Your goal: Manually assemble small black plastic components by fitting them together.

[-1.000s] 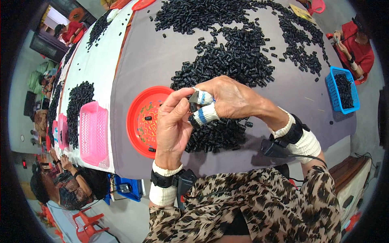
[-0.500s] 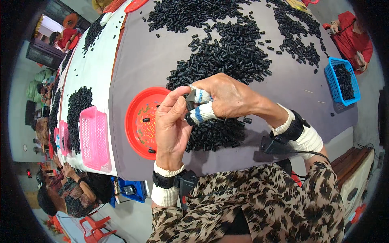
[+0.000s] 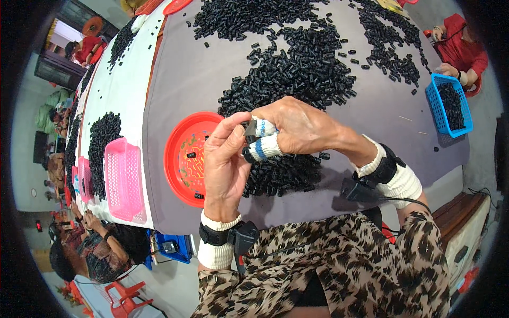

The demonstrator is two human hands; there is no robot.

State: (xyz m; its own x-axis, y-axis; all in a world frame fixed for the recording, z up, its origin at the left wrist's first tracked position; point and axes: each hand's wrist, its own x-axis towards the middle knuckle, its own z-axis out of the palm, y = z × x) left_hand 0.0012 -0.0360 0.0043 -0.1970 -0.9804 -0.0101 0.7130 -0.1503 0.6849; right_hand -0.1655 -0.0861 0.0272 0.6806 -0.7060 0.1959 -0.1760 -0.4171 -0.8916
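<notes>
My left hand is raised over the grey cloth, thumb and forefinger pinched on a small black part. My right hand meets it from the right with closed fingers, two of them wrapped in white covers with blue marks. A dark wedge-shaped piece shows between the fingertips; which hand grips it is hard to tell. Beneath and behind my hands lies a heap of short black cylindrical parts. Partly behind my left hand, a red round tray holds a few such parts.
A pink basket stands left on white cloth beside another black heap. At the right table edge, a blue basket holds black parts, with a person in red by it. Other people sit along the left.
My hands keep nearly the same place and pinch, with the wedge-shaped piece turned slightly. The person in red has brought a hand down to the blue basket.
</notes>
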